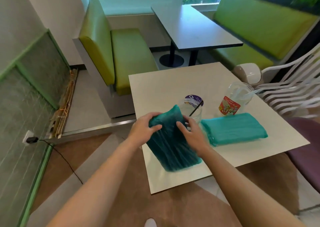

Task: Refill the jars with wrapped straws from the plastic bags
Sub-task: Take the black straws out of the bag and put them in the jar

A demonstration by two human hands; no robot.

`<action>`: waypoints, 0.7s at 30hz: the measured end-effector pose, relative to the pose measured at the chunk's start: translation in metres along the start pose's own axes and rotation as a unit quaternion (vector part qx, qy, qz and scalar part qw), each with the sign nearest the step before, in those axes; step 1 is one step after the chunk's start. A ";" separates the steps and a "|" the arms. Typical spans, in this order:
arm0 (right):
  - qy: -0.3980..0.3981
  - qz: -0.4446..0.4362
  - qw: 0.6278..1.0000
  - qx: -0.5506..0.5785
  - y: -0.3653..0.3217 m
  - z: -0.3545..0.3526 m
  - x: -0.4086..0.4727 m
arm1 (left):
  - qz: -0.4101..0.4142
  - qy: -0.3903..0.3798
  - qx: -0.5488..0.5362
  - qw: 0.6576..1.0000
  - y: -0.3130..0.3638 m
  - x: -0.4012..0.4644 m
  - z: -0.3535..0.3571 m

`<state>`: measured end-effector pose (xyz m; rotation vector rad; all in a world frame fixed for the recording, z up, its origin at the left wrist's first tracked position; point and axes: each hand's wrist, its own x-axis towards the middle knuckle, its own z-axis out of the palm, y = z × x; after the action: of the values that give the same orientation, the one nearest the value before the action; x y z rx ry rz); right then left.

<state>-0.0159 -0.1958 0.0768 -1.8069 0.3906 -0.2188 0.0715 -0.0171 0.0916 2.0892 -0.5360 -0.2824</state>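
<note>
Bags of straws, teal plastic: 2.
- Held bag (171, 140), centre of frame, over near-left part of white table (173, 81). Long axis runs from upper centre down toward lower right; top end by the jar, bottom end near table's front edge. Dark straws show thru the plastic as lengthwise ridges, same direction as bag. Slightly motion-blurred.
- Second bag (235, 129), right of centre, flat on table, not touched. Long axis approx left-right, tilting down to the right. Its left edge sits just beside right hand.

Jars, clear: 2.
- Near jar (194, 112), directly behind held bag, partly hidden by bag top and right hand's fingers. One dark straw (196, 109) leans inside, slanting up to the right.
- Far jar (237, 100), upper right on table, red-and-white label, a few pale wrapped straws inside; exact no. unclear.

Lid, purple w/ white lettering: 1 (194, 99), behind near jar, partly covered by it.

Hands: 2, bare.
- Left hand (147, 128): fingers curled over upper-left edge of held bag, gripping it.
- Right hand (192, 131): fingers spread and pressed on bag's upper-right side, thumb on the front face, gripping.

Surrounds: green bench seats, 2, upper left (121, 53) and upper right (256, 29); dark table (195, 29) between them; stacked white chairs (290, 88) at right edge; purple seat (308, 148) lower right; black cable (65, 159) on floor, left.
</note>
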 end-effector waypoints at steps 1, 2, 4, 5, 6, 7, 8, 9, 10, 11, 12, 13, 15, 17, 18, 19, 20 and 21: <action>0.001 0.000 1.000 0.018 -0.005 0.000 0.000 | 0.010 0.004 0.029 1.000 0.002 0.004 -0.001; 0.003 -0.003 0.999 0.033 -0.009 -0.001 0.002 | 0.021 0.012 0.061 0.998 0.005 0.007 -0.002; 0.005 -0.007 0.999 0.052 -0.013 -0.005 0.001 | 0.036 0.036 0.111 0.993 0.009 0.011 -0.003; 0.006 -0.011 0.998 0.057 -0.015 -0.006 -0.001 | 0.043 0.045 0.124 0.990 0.011 0.012 -0.002; 0.010 -0.014 0.998 0.060 -0.013 -0.008 -0.003 | 0.050 0.049 0.133 0.989 0.013 0.011 -0.001; 0.017 -0.013 0.998 0.064 -0.012 -0.010 -0.004 | 0.055 0.049 0.140 0.987 0.015 0.010 0.002; 0.026 -0.011 0.998 0.064 -0.008 -0.011 -0.005 | 0.057 0.049 0.146 0.987 0.019 0.007 0.006; 0.035 -0.009 0.997 0.064 -0.005 -0.013 -0.006 | 0.054 0.047 0.146 0.987 0.023 0.005 0.011; 0.041 -0.005 0.997 0.063 -0.002 -0.014 -0.007 | 0.050 0.049 0.144 0.987 0.026 0.002 0.015; 0.045 -0.001 0.997 0.064 0.000 -0.015 -0.008 | 0.048 0.051 0.139 0.988 0.031 0.000 0.020; 0.049 0.000 0.996 0.069 0.001 -0.017 -0.010 | 0.050 0.055 0.138 0.988 0.036 -0.002 0.024; 0.052 -0.001 0.996 0.074 0.002 -0.017 -0.011 | 0.054 0.062 0.139 0.987 0.040 -0.002 0.029; 0.054 -0.002 0.995 0.081 0.001 -0.019 -0.014 | 0.064 0.085 0.152 0.983 0.049 -0.001 0.040; 0.053 -0.001 0.995 0.085 0.002 -0.019 -0.016 | 0.054 0.112 0.158 0.980 0.058 0.002 0.049; 0.054 -0.001 0.995 0.087 0.003 -0.019 -0.016 | 0.046 0.120 0.154 0.980 0.060 0.004 0.053; 0.056 -0.001 0.995 0.087 0.003 -0.020 -0.017 | 0.040 0.124 0.148 0.980 0.062 0.005 0.056; 0.059 0.000 0.995 0.086 0.004 -0.020 -0.017 | 0.037 0.125 0.142 0.981 0.064 0.006 0.057; 0.061 0.002 0.995 0.084 0.005 -0.021 -0.018 | 0.036 0.123 0.134 0.983 0.064 0.008 0.058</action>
<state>-0.0403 -0.2096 0.0790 -1.6309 0.4488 -0.3493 0.0382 -0.0939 0.1138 2.3174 -0.5202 0.0962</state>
